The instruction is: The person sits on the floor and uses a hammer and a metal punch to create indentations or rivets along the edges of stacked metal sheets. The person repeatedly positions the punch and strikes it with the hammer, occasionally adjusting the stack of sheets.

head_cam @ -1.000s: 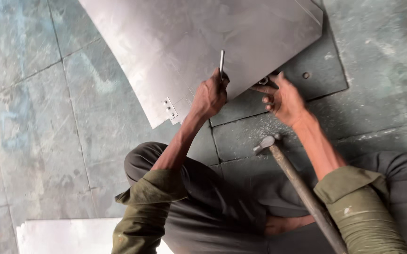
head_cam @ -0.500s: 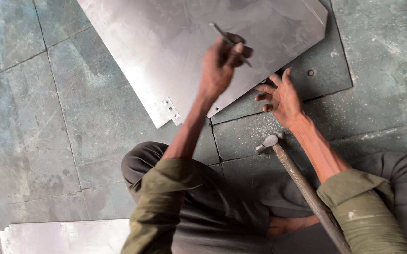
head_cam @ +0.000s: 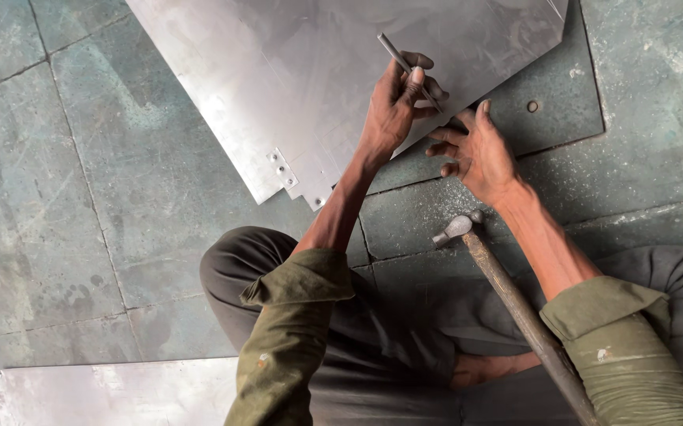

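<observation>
One thin grey metal punch [head_cam: 404,65], slanted, left hand [head_cam: 393,118].

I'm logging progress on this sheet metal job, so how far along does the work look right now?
Done: the metal sheet lies flat on the stone floor, with small holes showing in its corner tab. In hand: the left hand grips a thin metal rod over the sheet, and the right hand rests open at the sheet's edge. Left: the hammer lies unheld, and another sheet waits at the lower left.
</observation>
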